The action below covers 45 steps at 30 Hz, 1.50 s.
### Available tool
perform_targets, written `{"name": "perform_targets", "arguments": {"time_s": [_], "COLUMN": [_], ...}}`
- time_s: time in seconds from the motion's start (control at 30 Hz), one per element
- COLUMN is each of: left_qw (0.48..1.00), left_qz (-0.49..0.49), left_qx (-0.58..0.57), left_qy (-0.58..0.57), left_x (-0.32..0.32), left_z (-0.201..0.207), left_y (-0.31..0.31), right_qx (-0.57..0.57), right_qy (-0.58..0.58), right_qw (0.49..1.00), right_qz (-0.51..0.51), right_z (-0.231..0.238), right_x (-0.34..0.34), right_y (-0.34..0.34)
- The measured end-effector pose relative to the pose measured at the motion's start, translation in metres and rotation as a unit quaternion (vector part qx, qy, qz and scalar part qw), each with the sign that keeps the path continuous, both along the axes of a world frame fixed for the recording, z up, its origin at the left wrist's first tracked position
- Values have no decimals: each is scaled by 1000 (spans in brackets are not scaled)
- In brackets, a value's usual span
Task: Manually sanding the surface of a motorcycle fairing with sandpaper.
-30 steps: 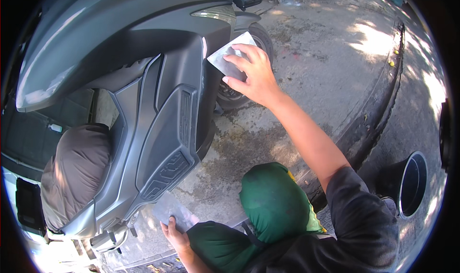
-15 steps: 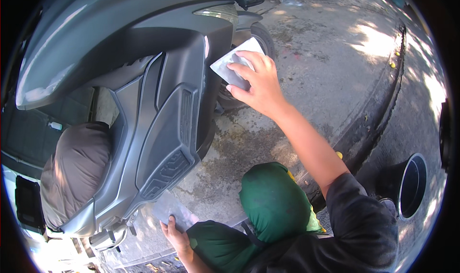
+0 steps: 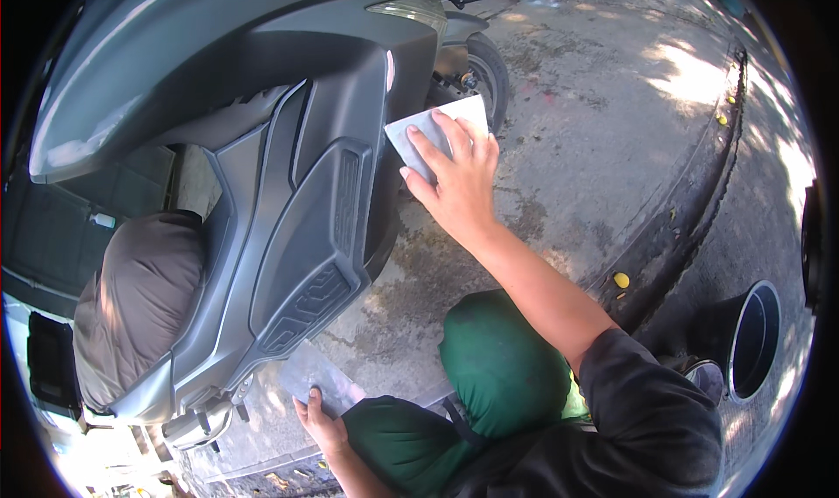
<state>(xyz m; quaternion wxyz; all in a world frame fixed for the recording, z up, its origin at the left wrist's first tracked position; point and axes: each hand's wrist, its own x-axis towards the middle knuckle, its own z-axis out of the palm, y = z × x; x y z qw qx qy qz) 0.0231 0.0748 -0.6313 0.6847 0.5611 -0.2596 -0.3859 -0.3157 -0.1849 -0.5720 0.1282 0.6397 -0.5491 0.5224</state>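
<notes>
My right hand (image 3: 454,170) reaches forward beside the front of a grey motor scooter (image 3: 325,131). Its fingers and thumb grip a thin, stiff grey-white sheet (image 3: 409,153) with pale smears, close to the edge of the body panel. Just above, that panel edge bears a pinkish-white patch (image 3: 390,72). Low down by my knee, my left hand (image 3: 323,426) pinches a thin translucent plate (image 3: 308,374) with a pinkish smear near one edge. The thumb lies on top of this plate; the fingers beneath it are mostly hidden.
A dark brown cover (image 3: 149,288) lies over the scooter's seat. On the right stands a black bucket (image 3: 753,341), near a gutter (image 3: 690,236) in the concrete. Yellow fruit-like objects (image 3: 621,280) lie along it. My green-clad knee (image 3: 502,367) is between both arms.
My right hand and its sheet have drawn slightly down and nearer, turning, so more of the front wheel shows. The view has shifted a little. My left hand stays nearly still with its plate.
</notes>
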Motion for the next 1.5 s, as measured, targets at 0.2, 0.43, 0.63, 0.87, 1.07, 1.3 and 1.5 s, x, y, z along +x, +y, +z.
{"name": "perform_targets", "arguments": {"time_s": [0.2, 0.43, 0.63, 0.87, 1.07, 1.3, 1.5], "left_qw": [1000, 1000, 999, 999, 999, 999, 999], "left_qz": [-6, -5, 23, 24, 22, 30, 25], "left_qx": [-10, -9, 18, 5, -1, 21, 20], "left_qy": [16, 17, 36, 26, 29, 3, 3], "left_x": [6, 11, 13, 17, 17, 12, 15], "left_z": [-3, 0, 2, 1, -1, 1, 3], "left_y": [5, 8, 13, 17, 19, 16, 17], "right_qx": [-18, -30, -64, -87, -90, -30, -53], "right_qy": [12, 0, 8, 0, -2, 36, 9], "right_qw": [1000, 999, 997, 996, 996, 993, 989], "right_qz": [-8, -20, 33, 23, 1, 105, 135], "right_z": [2, -6, -28, -19, -24, -43, -3], "right_x": [3, 23, 55, 37, 41, 34, 1], "right_y": [-2, -12, -8, -7, -20, 12, -8]}}
